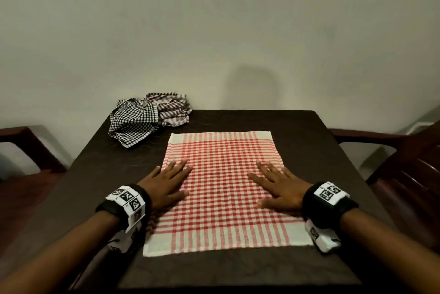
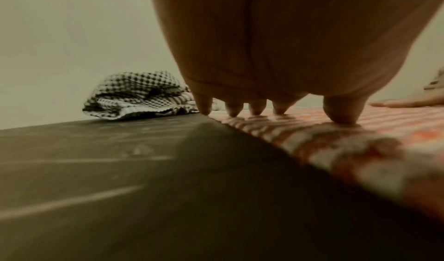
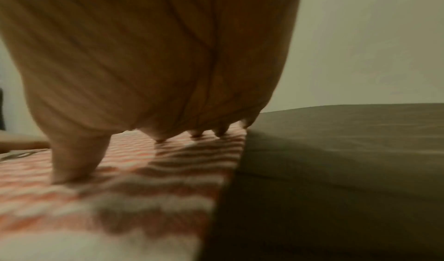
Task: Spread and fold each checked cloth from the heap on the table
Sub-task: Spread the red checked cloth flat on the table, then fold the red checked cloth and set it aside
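The red-and-white checked cotton cloth (image 1: 223, 189) lay spread flat on the dark brown counter (image 1: 309, 150), nearer the person than the crumpled heap of black-and-white and brown checked cloths (image 1: 147, 119) at the far left corner. The left hand (image 1: 164, 184) and right hand (image 1: 281, 186) rested palm-down on it, fingers straight and splayed, holding nothing. This looked like the end of the spreading step; the next move called for pinching two corners to fold.
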